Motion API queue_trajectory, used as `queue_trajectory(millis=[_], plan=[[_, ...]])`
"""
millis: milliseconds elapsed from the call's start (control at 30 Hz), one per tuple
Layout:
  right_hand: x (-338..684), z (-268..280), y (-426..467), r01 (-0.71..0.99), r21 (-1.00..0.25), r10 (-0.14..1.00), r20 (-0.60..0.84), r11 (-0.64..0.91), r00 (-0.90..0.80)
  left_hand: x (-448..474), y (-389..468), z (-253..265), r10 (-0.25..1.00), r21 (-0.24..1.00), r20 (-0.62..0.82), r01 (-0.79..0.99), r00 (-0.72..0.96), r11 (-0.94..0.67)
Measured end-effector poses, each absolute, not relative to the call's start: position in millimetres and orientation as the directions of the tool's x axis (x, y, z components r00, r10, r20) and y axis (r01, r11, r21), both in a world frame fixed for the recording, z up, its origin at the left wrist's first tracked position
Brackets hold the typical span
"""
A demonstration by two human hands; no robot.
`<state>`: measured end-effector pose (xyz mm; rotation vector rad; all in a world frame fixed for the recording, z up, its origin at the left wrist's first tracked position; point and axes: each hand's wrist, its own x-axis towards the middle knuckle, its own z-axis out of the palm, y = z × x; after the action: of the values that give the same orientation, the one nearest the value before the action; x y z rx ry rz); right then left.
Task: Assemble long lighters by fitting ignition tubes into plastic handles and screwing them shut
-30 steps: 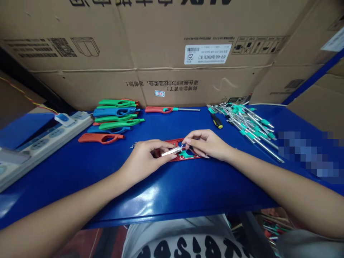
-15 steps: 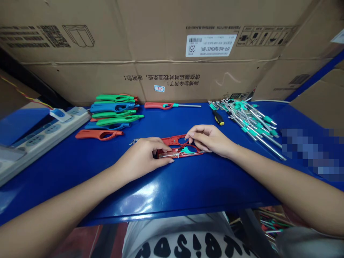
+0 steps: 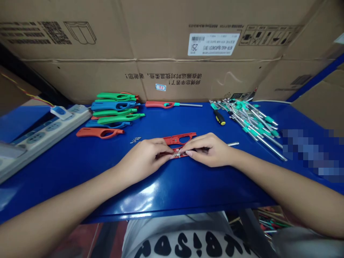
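Before me on the blue table lies an opened red lighter casing in two halves. The farther half (image 3: 184, 139) shows its hollow inside and finger loop. My left hand (image 3: 149, 154) is closed on the left end of the nearer half (image 3: 176, 156), fingertips and thumb at its small inner parts. My right hand (image 3: 211, 150) pinches at the middle of the same half, over white parts and thin wires, and hides much of it. From behind the right hand sticks out a metal tube (image 3: 233, 144). A few small screws (image 3: 135, 140) lie just beyond my left hand.
Several coloured lighter casings (image 3: 115, 114) are piled at back left, near a power strip (image 3: 40, 134). An assembled red lighter (image 3: 161, 104) lies at the back. Metal lighter tubes (image 3: 252, 120) and a screwdriver (image 3: 219, 117) are at back right. A cardboard wall (image 3: 166, 46) stands behind.
My right hand has moved down from the farther casing half onto the nearer half and covers its green trigger. My left hand's fingertips have come closer together over the inner parts.
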<state>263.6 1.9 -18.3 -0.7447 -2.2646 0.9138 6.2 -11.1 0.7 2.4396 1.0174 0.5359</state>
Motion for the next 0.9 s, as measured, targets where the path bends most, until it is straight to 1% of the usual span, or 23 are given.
queue_trajectory(millis=[100,267,400,600,900], plan=[[264.2,-19.0,2.5,0.274,-0.721,0.659,0.323,0.636,-0.680,7.4,-12.2,1.5,0.748,0.543,0.168,0.573,0.642,-0.613],[264.2,-18.3,3.4,0.286,-0.713,0.657,0.315,0.640,-0.685,9.4,-13.8,2.0,0.774,0.586,0.154,0.575,0.614,-0.572],[263.9,-17.3,2.9,0.292,-0.707,0.650,0.305,0.644,-0.696,10.4,-14.8,1.6,0.778,0.592,0.166,0.570,0.606,-0.570],[262.9,-17.6,3.2,0.279,-0.688,0.631,0.329,0.670,-0.703,10.3,-14.8,0.0,0.793,0.609,0.185,0.565,0.580,-0.556],[263.7,-15.5,2.3,0.298,-0.653,0.613,0.324,0.697,-0.721,8.7,-13.8,0.8,0.803,0.628,0.178,0.563,0.569,-0.538]])
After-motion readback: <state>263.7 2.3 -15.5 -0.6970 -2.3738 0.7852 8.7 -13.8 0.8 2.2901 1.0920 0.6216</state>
